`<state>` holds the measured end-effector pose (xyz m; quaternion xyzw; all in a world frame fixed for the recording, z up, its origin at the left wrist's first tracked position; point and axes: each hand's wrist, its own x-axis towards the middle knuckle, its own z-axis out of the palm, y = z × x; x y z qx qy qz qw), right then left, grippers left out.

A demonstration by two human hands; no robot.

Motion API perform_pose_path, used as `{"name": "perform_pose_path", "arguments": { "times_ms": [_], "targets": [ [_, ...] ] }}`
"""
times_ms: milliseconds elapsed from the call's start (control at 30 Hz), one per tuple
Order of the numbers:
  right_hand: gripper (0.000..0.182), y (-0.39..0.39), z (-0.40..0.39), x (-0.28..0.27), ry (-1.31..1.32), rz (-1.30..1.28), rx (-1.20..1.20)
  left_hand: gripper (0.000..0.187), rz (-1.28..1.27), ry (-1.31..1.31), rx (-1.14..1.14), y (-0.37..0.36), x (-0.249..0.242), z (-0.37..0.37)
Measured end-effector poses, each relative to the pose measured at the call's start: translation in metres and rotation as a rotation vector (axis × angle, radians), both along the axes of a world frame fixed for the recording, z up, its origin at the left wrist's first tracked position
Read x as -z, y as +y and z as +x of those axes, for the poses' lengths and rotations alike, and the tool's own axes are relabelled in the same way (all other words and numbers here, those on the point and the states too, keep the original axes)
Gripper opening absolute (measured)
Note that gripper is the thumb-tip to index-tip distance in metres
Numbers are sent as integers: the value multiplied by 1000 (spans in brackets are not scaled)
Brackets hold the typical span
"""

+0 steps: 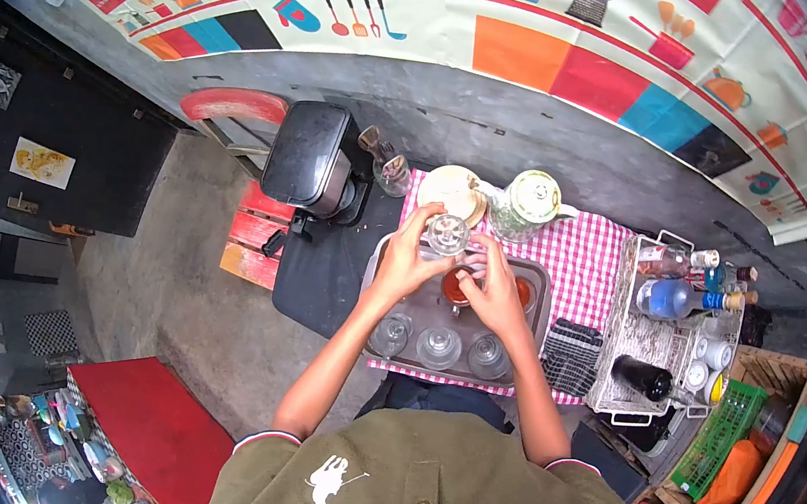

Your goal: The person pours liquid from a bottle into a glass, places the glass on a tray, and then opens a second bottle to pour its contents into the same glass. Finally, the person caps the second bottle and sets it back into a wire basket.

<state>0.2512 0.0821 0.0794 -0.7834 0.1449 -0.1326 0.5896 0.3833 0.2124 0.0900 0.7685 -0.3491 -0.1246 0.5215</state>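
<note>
A clear glass [448, 234] is up above the back of a brown tray [365, 320], with my left hand [409, 261] wrapped on its left side. My right hand [493, 290] has curled fingers by the glass's lower right; whether they grip it is hard to make out. Below my hands, a cup of reddish-brown liquid [458, 287] stands on the tray, and another [522, 292] shows partly behind my right hand. Along the tray's near side stand three clear glasses: left [392, 334], middle [438, 347] and right [488, 355].
Behind the tray are a patterned pitcher [532, 207] and a round pale plate [452, 194]. A coffee machine [314, 162] stands at the left. To the right are a folded dark cloth [571, 357], a white basket [620, 319] of bottles and a wooden crate [779, 374].
</note>
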Motion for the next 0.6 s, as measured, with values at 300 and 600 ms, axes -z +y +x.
{"name": "perform_pose_path", "arguments": {
  "times_ms": [300, 600],
  "targets": [
    [53, 43, -105, -55, -80, -165, 41, 73, -234, 319, 154, 43, -46, -106],
    [46, 99, -212, -49, -86, -123, 101, 70, -332, 499, 172, 92, -40, -215]
  ]
}}
